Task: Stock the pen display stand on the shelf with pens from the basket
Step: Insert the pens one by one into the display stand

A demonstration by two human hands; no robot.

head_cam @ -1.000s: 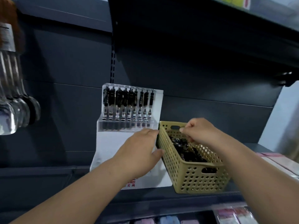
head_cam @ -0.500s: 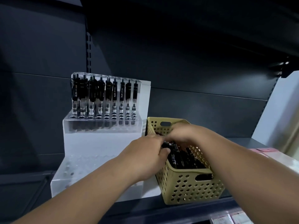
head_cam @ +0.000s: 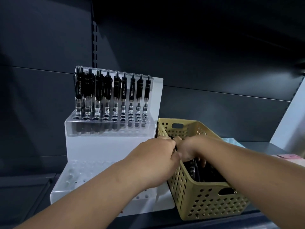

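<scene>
A stepped white and clear pen display stand (head_cam: 107, 146) sits on the shelf, left of centre. Its upper tier carries a row of black pens (head_cam: 115, 90); the lower tier (head_cam: 79, 176) shows open holes. Right beside it stands a tan perforated basket (head_cam: 206, 200) with several black pens (head_cam: 212, 176) lying inside. My left hand (head_cam: 156, 162) is curled at the basket's left rim, a dark pen end showing where it meets my right hand (head_cam: 191, 149). My right hand reaches down into the basket, fingers curled round pens. The grips themselves are mostly hidden.
The dark shelf back panel has a slotted upright strip (head_cam: 94, 47) behind the stand. A white divider (head_cam: 290, 116) rises at the far right, with pink packets (head_cam: 290, 157) lying near it. The shelf's front edge (head_cam: 214, 223) runs just below the basket.
The view has dropped and closed in on the stand and basket. My left hand left the stand's front for the basket rim. My right hand dipped into the basket, and the hands now touch.
</scene>
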